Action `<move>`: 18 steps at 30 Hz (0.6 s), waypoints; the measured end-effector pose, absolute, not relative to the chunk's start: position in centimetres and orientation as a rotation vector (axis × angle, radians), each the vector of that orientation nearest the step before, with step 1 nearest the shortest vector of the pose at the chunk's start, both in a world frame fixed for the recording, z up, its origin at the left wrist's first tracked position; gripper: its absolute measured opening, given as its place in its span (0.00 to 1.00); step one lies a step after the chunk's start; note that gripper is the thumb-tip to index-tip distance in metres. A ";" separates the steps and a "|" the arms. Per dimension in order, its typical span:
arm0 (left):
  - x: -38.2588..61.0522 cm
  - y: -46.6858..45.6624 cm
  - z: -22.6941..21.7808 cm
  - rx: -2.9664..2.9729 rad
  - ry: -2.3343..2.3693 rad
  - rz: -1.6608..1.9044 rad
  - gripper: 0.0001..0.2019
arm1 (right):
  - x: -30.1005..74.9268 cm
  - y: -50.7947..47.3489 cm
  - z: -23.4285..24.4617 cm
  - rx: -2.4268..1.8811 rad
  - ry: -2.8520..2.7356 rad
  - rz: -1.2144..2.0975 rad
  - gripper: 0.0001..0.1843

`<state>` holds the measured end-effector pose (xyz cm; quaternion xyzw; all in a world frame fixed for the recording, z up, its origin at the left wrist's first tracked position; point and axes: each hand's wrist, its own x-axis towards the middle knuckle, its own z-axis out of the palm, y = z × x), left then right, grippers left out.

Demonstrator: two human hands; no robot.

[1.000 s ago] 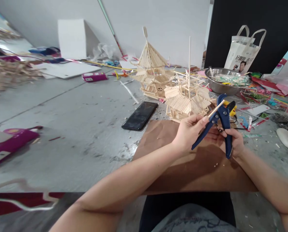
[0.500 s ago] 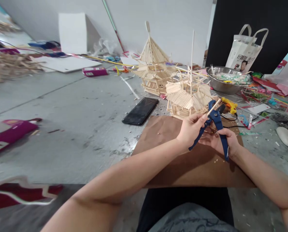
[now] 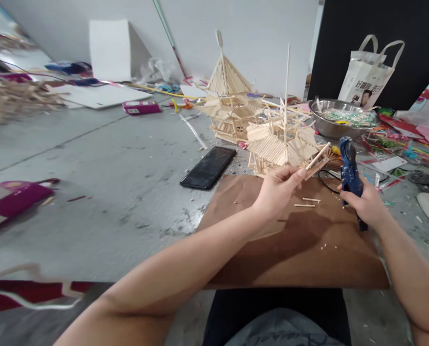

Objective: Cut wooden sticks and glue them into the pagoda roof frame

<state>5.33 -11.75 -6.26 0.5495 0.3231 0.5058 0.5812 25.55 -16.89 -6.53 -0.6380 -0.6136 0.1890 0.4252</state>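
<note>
The left hand (image 3: 281, 187) is pinching one pale stick (image 3: 318, 156) between thumb and fingers over the far part of the mat (image 3: 257, 259), the stick's free end pointing up and away. The right hand (image 3: 368, 202) is wrapping its fingers around the blue cutter (image 3: 351, 173) above the mat's right side; half a second ago the cutter was crossing the stick with its handles spreading, and now it is standing well apart, showing its edge, so how wide it is gaping cannot be told. Two short pieces (image 3: 304, 205) are now showing on the mat, where the hands and cutter were hiding that spot earlier. The small pagoda (image 3: 284, 144) is still standing at the mat's far edge, the tall pagoda (image 3: 232, 96) is rising beyond it, and the phone (image 3: 209, 168) is still lying just off the mat's far left corner.
</note>
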 end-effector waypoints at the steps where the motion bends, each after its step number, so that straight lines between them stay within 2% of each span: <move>1: 5.2 -11.6 -6.3 1.297 0.758 1.185 0.17 | 26.0 -16.6 -6.5 -1.632 -1.615 0.378 0.16; 4: 5.1 -11.3 -6.5 1.319 0.757 1.199 0.17 | 26.5 -16.1 -7.0 -1.628 -1.847 0.203 0.25; 8: 5.1 -11.3 -6.6 1.334 0.761 1.192 0.15 | 26.0 -16.2 -7.7 -1.567 -2.069 0.158 0.31; 18: 5.6 -12.1 -7.5 1.383 0.767 1.105 0.16 | 24.2 -16.7 -8.1 -1.496 -2.178 0.274 0.32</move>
